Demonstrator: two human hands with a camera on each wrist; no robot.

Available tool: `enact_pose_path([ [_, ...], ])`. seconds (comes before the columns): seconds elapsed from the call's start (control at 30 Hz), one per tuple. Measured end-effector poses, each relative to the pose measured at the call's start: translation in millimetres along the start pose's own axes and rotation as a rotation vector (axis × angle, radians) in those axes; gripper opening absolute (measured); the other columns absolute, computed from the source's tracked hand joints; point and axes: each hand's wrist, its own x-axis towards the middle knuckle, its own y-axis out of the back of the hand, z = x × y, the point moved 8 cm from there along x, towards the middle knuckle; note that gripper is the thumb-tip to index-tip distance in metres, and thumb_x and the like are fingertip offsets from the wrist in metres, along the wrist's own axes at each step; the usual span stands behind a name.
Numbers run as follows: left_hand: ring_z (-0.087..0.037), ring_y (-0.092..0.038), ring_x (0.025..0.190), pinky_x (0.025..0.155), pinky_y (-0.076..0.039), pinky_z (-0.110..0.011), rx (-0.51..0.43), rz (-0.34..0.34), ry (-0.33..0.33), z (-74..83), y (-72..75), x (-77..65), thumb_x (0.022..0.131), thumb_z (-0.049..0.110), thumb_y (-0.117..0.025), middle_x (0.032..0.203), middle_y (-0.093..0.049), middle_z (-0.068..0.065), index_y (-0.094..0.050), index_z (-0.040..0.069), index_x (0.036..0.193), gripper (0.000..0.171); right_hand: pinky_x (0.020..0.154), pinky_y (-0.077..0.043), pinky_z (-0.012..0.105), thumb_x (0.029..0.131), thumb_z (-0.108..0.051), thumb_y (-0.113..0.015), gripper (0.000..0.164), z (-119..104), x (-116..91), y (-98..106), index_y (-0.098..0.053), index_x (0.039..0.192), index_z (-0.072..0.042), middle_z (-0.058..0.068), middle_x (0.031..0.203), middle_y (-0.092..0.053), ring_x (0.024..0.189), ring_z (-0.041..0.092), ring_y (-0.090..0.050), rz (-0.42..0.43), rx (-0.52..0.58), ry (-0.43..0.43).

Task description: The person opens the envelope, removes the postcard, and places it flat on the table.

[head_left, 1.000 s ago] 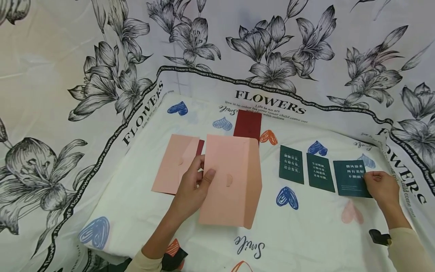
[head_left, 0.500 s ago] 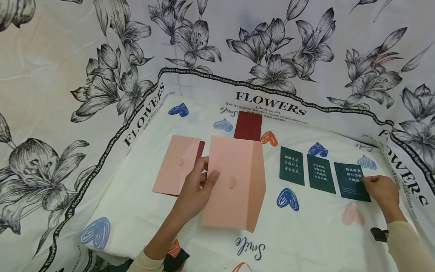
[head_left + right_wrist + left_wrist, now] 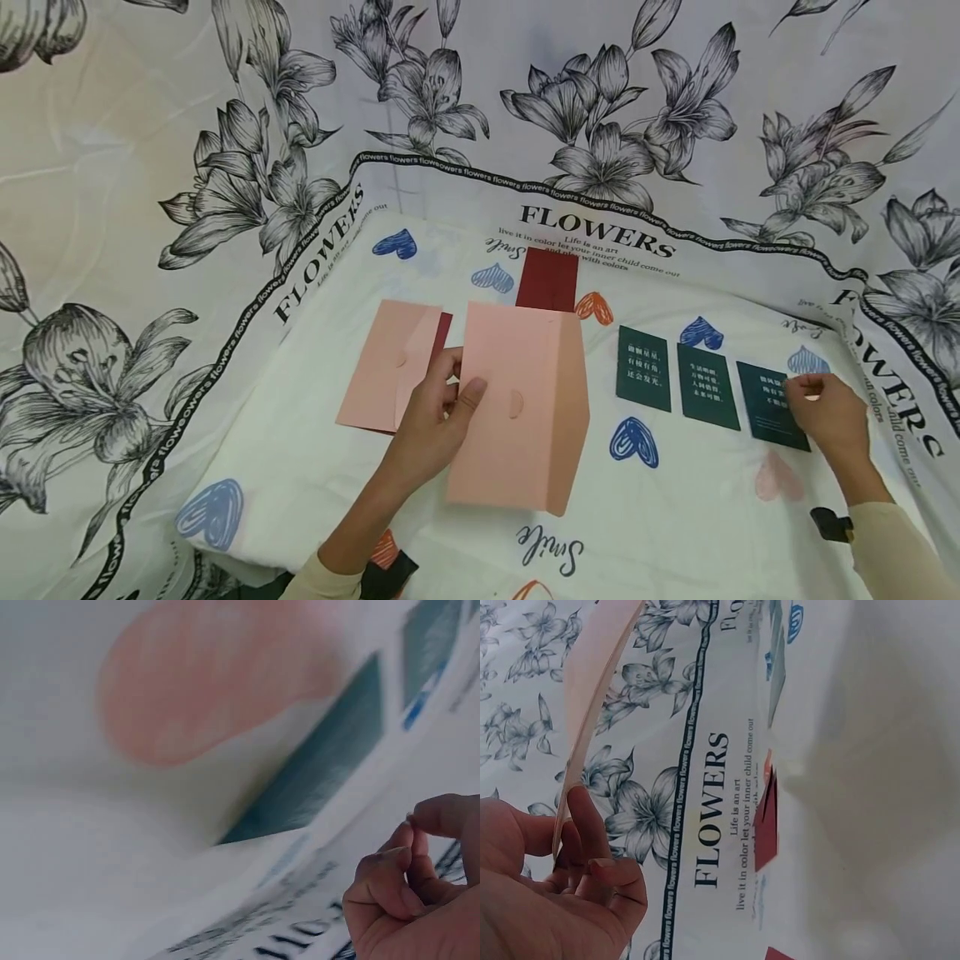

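Observation:
My left hand point(image 3: 431, 417) pinches a pink envelope point(image 3: 498, 408) by its left edge, thumb on the front. Its flap sticks out at the right, and the left wrist view shows the envelope point(image 3: 596, 690) edge-on between thumb and fingers. My right hand point(image 3: 832, 421) hovers over the right end of a dark green card point(image 3: 768, 408) with white writing, covering part of it in the head view. In the right wrist view, thumb and forefinger tips of that hand point(image 3: 416, 881) meet, with nothing visible between them; the card point(image 3: 315, 765) lies apart from them.
Two more green cards, a left one point(image 3: 642, 369) and a middle one point(image 3: 708, 386), lie in the same row. Another pink envelope point(image 3: 386, 362) lies left with a dark red edge showing beneath. Behind the held envelope lies a dark red card point(image 3: 547, 279). A printed cloth point(image 3: 675, 517) covers everything.
The rightmost green card has turned slightly, its right side coming nearer. My right hand has shifted left over it. The held envelope has drifted slightly right.

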Motion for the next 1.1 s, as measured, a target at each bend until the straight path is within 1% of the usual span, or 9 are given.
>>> enact_pose_path([
  [0.1, -0.021, -0.071, 0.081, 0.068, -0.058, -0.035, -0.010, -0.003, -0.007, -1.3, -4.9, 1.7, 0.110, 0.028, -0.058, 0.117, -0.058, -0.007, -0.048, 0.020, 0.143, 0.035, 0.070, -0.047, 0.035, 0.110, -0.038, -0.051, 0.049, -54.8, -30.5, 6.7, -0.058, 0.131, 0.006, 0.029, 0.122, -0.061, 0.098, 0.035, -0.057, 0.054, 0.091, 0.176],
  [0.23, -0.020, -0.074, 0.084, 0.069, -0.060, -0.037, -0.040, -0.010, -0.019, 0.6, -10.1, 3.8, 0.110, 0.028, -0.058, 0.117, -0.059, -0.008, -0.049, 0.019, 0.142, 0.034, 0.068, -0.044, 0.016, 0.110, -0.038, -0.057, 0.039, -135.8, -85.5, 10.1, -0.065, 0.130, -0.005, 0.016, 0.115, -0.068, 0.092, 0.012, -0.056, 0.045, 0.216, 0.407],
  [0.3, -0.020, -0.074, 0.084, 0.069, -0.060, -0.037, -0.044, -0.015, -0.021, 1.5, -13.7, 3.8, 0.110, 0.029, -0.058, 0.116, -0.059, -0.008, -0.049, 0.018, 0.142, 0.035, 0.070, -0.047, 0.014, 0.110, -0.032, -0.059, 0.031, -168.2, -113.8, 6.5, -0.067, 0.128, -0.008, 0.011, 0.111, -0.070, 0.089, 0.006, -0.059, -0.006, 0.280, 0.505],
  [0.37, -0.021, -0.075, 0.084, 0.069, -0.060, -0.036, -0.051, -0.019, -0.020, 1.9, -17.1, 3.3, 0.110, 0.030, -0.059, 0.115, -0.060, -0.009, -0.050, 0.019, 0.142, 0.035, 0.072, -0.053, 0.017, 0.111, -0.028, -0.059, 0.025, -196.3, -138.6, -2.2, -0.068, 0.127, -0.011, 0.007, 0.109, -0.072, 0.087, 0.006, -0.064, -0.089, 0.348, 0.587],
  [0.5, -0.021, -0.074, 0.085, 0.069, -0.060, -0.037, -0.058, -0.027, -0.013, 1.3, -23.2, 1.9, 0.110, 0.030, -0.059, 0.116, -0.060, -0.008, -0.049, 0.021, 0.143, 0.035, 0.078, -0.060, 0.026, 0.111, -0.023, -0.058, 0.023, -236.5, -174.3, -26.7, -0.067, 0.131, -0.014, 0.002, 0.112, -0.073, 0.089, 0.015, -0.070, -0.308, 0.490, 0.675],
  [0.6, -0.021, -0.073, 0.085, 0.070, -0.060, -0.037, -0.061, -0.047, -0.012, 0.6, -29.3, 1.5, 0.110, 0.031, -0.059, 0.116, -0.059, -0.007, -0.048, 0.022, 0.144, 0.036, 0.075, -0.061, 0.030, 0.111, -0.018, -0.058, 0.024, -252.8, -191.6, -38.9, -0.067, 0.133, -0.013, 0.002, 0.106, -0.072, 0.086, 0.020, -0.070, -0.433, 0.593, 0.693],
  [0.7, -0.022, -0.072, 0.082, 0.069, -0.059, -0.036, -0.057, -0.054, -0.017, 0.8, -31.9, 0.4, 0.110, 0.032, -0.059, 0.115, -0.059, -0.007, -0.049, 0.022, 0.143, 0.036, 0.068, -0.059, 0.031, 0.110, -0.014, -0.058, 0.022, -263.1, -201.7, -41.7, -0.068, 0.130, -0.011, 0.005, 0.095, -0.068, 0.079, 0.022, -0.066, -0.478, 0.655, 0.705],
  [0.9, -0.021, -0.070, 0.078, 0.066, -0.057, -0.034, -0.052, -0.044, -0.036, 1.9, -32.0, -0.9, 0.110, 0.032, -0.060, 0.112, -0.059, -0.005, -0.051, 0.022, 0.142, 0.034, 0.067, -0.058, 0.030, 0.108, -0.014, -0.062, 0.018, -270.0, -207.5, -39.7, -0.070, 0.125, -0.012, 0.005, 0.090, -0.066, 0.075, 0.022, -0.065, -0.468, 0.698, 0.680],
  [1.1, -0.021, -0.069, 0.079, 0.065, -0.057, -0.035, -0.043, -0.067, -0.051, 3.7, -34.8, -2.2, 0.110, 0.031, -0.059, 0.113, -0.060, -0.005, -0.050, 0.021, 0.142, 0.035, 0.063, -0.056, 0.030, 0.106, -0.016, -0.067, 0.013, -269.7, -207.5, -44.4, -0.070, 0.118, -0.012, 0.006, 0.086, -0.066, 0.070, 0.023, -0.064, -0.463, 0.734, 0.630],
])
